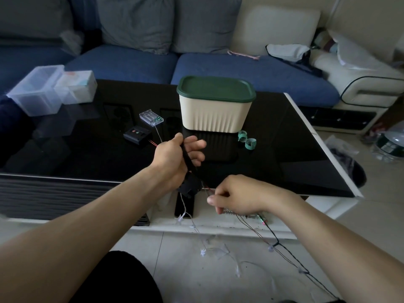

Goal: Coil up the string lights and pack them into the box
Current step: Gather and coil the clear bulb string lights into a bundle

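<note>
The left hand (175,156) grips a dark coiled bundle (189,171) (its make-up unclear). The right hand (235,194) pinches thin wire (251,228); the ribbed cream box (215,112) stays lidded.

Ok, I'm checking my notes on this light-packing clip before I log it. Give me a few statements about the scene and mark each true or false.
1. The beige box has its green lid on. True.
2. The left hand holds a dark strap. True.
3. The two green loops lie inside the box. False: they lie on the black table beside it.
4. The right hand rests flat and open. False: its fingers pinch the wire.
5. String lights trail on the floor. True.
</note>
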`<action>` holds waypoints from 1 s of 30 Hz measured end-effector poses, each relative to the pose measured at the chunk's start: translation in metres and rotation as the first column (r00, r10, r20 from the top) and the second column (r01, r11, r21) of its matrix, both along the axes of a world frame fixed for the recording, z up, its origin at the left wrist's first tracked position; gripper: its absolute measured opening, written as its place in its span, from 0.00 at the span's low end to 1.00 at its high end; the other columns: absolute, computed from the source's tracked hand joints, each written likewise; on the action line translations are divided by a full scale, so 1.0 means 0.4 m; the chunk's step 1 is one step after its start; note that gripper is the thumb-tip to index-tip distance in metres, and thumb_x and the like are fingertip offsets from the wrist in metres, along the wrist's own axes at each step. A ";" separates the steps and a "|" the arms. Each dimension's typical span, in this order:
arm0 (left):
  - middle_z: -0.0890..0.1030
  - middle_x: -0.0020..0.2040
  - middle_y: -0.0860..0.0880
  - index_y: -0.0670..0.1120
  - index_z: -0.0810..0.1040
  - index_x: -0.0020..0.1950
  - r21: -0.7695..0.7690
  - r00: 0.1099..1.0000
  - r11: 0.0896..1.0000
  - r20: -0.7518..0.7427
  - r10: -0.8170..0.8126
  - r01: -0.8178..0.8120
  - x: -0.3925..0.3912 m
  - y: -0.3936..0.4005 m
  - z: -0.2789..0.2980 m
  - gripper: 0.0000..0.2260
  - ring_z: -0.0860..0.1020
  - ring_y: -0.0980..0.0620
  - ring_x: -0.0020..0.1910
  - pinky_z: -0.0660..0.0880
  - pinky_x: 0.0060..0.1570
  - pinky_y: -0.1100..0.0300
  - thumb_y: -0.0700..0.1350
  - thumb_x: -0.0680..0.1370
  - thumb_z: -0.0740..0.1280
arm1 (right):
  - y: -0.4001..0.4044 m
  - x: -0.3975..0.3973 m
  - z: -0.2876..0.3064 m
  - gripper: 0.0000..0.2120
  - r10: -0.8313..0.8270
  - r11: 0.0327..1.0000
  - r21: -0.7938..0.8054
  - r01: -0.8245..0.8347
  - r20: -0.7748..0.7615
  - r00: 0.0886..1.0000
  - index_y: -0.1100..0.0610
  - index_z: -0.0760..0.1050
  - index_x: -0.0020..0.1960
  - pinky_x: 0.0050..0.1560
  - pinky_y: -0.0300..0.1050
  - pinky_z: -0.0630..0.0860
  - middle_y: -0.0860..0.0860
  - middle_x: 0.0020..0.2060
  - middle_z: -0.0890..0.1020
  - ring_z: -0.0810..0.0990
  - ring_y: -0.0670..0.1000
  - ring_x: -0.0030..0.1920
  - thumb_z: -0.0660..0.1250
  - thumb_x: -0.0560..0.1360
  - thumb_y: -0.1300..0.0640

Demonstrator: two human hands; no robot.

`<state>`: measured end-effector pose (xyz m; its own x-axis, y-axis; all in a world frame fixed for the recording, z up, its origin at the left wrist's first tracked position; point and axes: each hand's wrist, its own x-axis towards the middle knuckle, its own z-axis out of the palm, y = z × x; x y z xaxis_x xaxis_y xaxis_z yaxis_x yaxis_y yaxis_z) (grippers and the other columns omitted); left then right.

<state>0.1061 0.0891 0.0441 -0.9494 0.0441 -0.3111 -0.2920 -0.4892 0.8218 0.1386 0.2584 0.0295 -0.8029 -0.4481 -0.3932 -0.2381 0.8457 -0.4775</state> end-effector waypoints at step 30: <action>0.57 0.24 0.51 0.48 0.62 0.33 -0.371 0.614 0.521 0.199 -0.764 0.769 0.056 0.013 -0.021 0.24 0.53 0.54 0.20 0.49 0.23 0.60 0.62 0.83 0.48 | 0.035 -0.017 0.044 0.16 -0.165 0.918 -0.391 0.069 -0.216 0.962 0.53 0.82 0.36 0.35 0.44 0.77 0.48 0.31 0.84 0.82 0.48 0.33 0.79 0.66 0.41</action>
<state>0.1287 0.0941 0.0356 -0.6049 0.6298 -0.4874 -0.4078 0.2807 0.8689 0.1318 0.2723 0.0473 -0.9070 -0.4211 -0.0033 -0.2959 0.6430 -0.7064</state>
